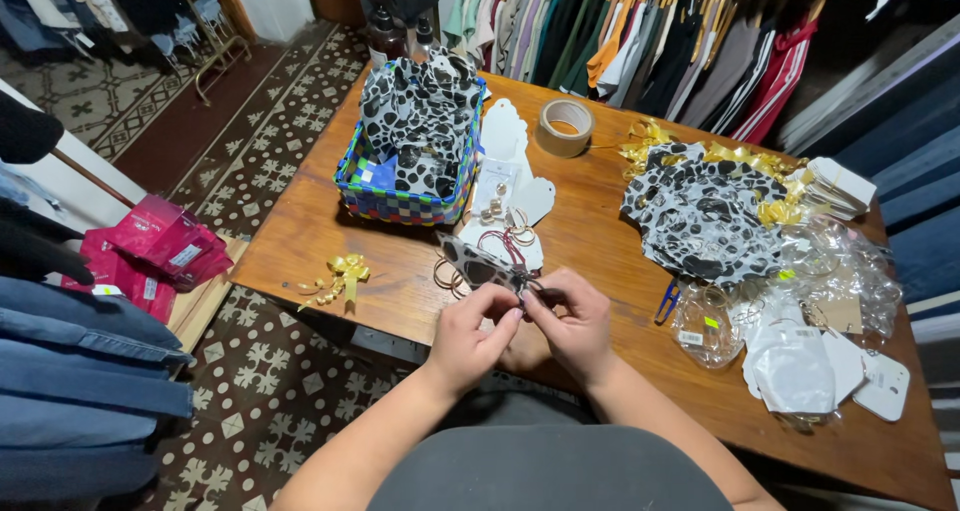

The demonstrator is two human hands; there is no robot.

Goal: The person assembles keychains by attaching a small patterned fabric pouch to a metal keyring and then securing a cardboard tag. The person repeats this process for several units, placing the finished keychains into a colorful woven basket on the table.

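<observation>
My left hand (470, 333) and my right hand (572, 323) meet at the near edge of a wooden table (320, 241). Together they pinch a small black-and-white spotted card (470, 261) with a thin dark cord at its corner. Just beyond the card lie white earring cards (510, 171) with hoops and bangles (505, 236). A blue and green woven basket (400, 206) full of spotted cards stands further back. A heap of more spotted cards (700, 221) lies to the right.
A roll of brown tape (565, 128) sits at the table's far side. Gold ribbon bows (340, 276) lie at left and at the far right (745, 161). Small blue scissors (667, 301), clear bags (830, 271) and white tags (800, 371) lie right. Hanging clothes (650, 31) line the back.
</observation>
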